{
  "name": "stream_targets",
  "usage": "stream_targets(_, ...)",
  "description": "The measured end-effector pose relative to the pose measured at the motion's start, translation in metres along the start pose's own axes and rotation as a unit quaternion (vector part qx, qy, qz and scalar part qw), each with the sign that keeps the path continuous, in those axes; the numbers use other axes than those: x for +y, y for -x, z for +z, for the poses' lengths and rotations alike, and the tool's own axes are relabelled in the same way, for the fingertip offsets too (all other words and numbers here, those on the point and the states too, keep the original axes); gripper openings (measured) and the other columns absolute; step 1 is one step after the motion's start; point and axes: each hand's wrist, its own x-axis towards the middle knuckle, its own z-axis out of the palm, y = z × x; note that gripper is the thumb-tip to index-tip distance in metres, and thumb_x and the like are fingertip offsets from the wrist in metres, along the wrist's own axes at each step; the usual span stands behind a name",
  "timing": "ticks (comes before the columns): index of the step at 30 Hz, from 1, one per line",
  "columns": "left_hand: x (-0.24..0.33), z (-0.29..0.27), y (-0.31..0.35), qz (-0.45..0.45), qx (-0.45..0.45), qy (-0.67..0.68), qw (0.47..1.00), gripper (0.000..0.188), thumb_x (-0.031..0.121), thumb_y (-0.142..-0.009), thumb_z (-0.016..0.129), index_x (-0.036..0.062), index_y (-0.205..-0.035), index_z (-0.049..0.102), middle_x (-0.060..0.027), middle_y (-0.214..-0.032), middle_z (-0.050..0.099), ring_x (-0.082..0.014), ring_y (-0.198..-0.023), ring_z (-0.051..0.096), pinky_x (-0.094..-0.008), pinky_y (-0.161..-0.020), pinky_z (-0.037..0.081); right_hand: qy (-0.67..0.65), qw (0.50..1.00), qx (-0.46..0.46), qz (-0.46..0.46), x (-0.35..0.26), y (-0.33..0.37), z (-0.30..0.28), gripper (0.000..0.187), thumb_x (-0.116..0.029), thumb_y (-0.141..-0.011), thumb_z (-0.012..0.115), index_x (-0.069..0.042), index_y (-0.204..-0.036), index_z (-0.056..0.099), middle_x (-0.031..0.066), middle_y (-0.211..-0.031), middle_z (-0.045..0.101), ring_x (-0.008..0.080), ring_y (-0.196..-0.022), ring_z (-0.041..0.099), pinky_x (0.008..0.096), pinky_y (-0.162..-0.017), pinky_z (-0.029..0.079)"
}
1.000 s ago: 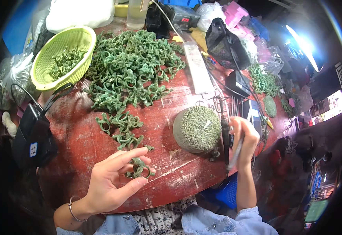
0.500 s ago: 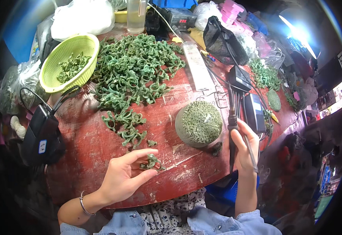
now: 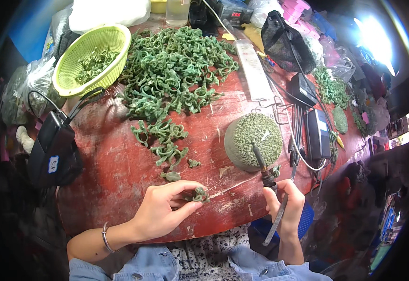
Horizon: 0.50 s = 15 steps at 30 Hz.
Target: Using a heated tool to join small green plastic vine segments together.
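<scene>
The green piece (image 3: 199, 194), a small ring-like thing, is above the near part of the red table (image 3: 101, 187), at the fingertips of the left hand (image 3: 167, 210). That hand has thumb and forefinger nearly together, pinching the piece between them. The right hand (image 3: 286, 206) is closed, holding the iron (image 3: 260, 158), a dark pen-like tool, by its handle, along with a flat grey strip (image 3: 277, 220) that slants down toward the person. The iron points up and away, its tip in front of the pot (image 3: 246, 136), a round one with a grainy green top; whether the two touch, I cannot tell.

A loose piece (image 3: 170, 176) lies just beyond the left hand, and a smaller scrap (image 3: 193, 163) near it. Farther off spreads a big heap (image 3: 176, 70) of similar green rings. Left of the heap, a yellow-green basket (image 3: 68, 56) stands tilted, with more green bits (image 3: 95, 64) inside. A black box (image 3: 52, 154) sits at the far left. Right of the heap lie a white power strip (image 3: 253, 70), a black mesh bag (image 3: 286, 44) and a black adapter (image 3: 317, 133) among cables.
</scene>
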Motion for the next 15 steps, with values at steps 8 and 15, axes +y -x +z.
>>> stream_targets(8, 0.004, -0.002, -0.003, -0.060, 0.010, 0.063, 0.996, 0.028, -0.009, -0.082, 0.057, -0.0042, -0.109, 0.054, -0.0080, -0.104, 0.058, -0.0137, -0.096, 0.059, -0.0263, -0.085, 0.050, -0.055, 0.997, -0.038, 0.045, 0.002, 0.018, 0.002, 0.019, -0.011, -0.077, 0.070, 0.002, -0.080, 0.056, 0.0087, -0.066, 0.056, 0.0140, -0.052, 0.051, 0.0278, -0.049, 0.040)
stream_targets(15, 0.002, -0.003, -0.005, -0.076, 0.004, 0.107, 0.991, 0.027, -0.009, -0.083, 0.055, -0.0042, -0.109, 0.052, -0.0079, -0.106, 0.056, -0.0135, -0.097, 0.058, -0.0255, -0.085, 0.049, -0.005, 0.982, -0.111, -0.151, 0.003, 0.044, 0.016, 0.027, -0.023, -0.075, 0.071, 0.001, -0.083, 0.060, 0.0114, -0.065, 0.055, 0.0255, -0.054, 0.055, 0.0306, -0.049, 0.042)
